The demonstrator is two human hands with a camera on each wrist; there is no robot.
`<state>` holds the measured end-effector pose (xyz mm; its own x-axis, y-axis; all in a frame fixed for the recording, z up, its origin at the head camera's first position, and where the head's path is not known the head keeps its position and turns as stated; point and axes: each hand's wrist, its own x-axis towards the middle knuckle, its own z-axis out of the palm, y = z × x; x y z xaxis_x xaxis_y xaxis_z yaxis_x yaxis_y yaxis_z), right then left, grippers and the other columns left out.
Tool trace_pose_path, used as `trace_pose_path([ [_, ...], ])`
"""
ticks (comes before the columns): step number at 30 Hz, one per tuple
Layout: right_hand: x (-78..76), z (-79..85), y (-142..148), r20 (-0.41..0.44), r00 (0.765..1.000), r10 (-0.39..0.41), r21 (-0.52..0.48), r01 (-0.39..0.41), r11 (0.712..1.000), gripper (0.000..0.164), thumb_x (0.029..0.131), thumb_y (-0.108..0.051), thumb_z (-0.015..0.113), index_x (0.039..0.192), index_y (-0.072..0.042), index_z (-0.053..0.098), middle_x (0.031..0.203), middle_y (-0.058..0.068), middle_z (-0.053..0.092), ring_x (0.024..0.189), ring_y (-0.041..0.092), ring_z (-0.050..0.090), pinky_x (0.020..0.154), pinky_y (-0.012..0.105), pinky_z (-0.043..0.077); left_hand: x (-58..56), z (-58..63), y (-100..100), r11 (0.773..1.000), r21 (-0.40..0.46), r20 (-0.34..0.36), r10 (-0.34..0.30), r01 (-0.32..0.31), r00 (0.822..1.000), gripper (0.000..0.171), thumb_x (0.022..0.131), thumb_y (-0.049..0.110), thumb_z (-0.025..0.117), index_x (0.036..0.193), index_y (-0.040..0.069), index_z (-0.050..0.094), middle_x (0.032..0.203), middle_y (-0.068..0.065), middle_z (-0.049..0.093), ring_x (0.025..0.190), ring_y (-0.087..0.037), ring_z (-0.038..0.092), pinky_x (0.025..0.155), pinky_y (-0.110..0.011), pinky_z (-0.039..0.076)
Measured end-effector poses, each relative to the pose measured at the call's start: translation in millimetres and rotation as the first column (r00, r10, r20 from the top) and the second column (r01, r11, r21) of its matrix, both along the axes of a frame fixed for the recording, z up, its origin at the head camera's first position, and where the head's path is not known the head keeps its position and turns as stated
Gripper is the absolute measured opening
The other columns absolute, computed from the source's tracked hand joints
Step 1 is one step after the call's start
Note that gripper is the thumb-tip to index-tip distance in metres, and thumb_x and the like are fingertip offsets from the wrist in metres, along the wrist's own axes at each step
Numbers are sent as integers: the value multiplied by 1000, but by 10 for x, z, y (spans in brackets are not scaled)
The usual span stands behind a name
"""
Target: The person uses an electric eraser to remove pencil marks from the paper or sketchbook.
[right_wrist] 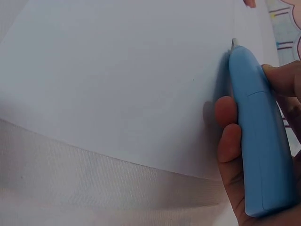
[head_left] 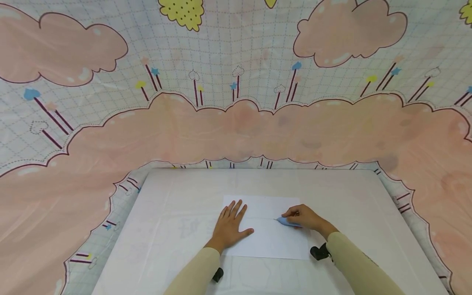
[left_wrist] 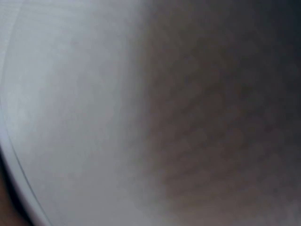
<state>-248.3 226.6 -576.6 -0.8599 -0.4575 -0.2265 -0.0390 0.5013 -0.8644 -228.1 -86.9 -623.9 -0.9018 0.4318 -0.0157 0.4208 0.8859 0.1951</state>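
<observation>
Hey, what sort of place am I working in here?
Probably an indoor craft workspace: a white table, cloud-printed cloth behind it, and a paper sheet beneath the blue tool.

we see a wide white table [head_left: 155,237], and lying flat on it we find a sheet of white paper [head_left: 267,243], apart from the table's far edge.

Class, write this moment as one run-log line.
left grip: spread on white paper | right grip: holds blue tool, tip over paper
</observation>
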Motion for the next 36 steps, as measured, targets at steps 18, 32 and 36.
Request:
trace_pose_path([
  [18,-12,-69,-26,29,999,-34,-5,34,999,21,92,-8,64,109,1,73,112,16,67,70,14,56,60,22,53,-14,-59,-9,1000,22,-33,-9,10,999,90,90,76,39,159,20,21,166,-3,14,152,-27,11,121,-48,16],
  [32,-32,-48,-52,19,999,-37,-14,37,999,22,92,-8,65,110,3,72,114,19,67,69,14,56,58,23,52,-22,-42,-2,1000,9,-16,-2,3,1000,90,90,76,37,159,21,20,166,-2,12,153,-26,10,122,-48,15],
  [36,-21,-31,-66,20,999,-36,-25,37,999,23,92,-8,66,110,4,72,113,19,67,69,14,55,58,23,52,-21,-54,-1,1000,9,-28,-2,2,1000,90,89,77,38,159,22,21,166,-2,13,153,-26,11,122,-48,16],
])
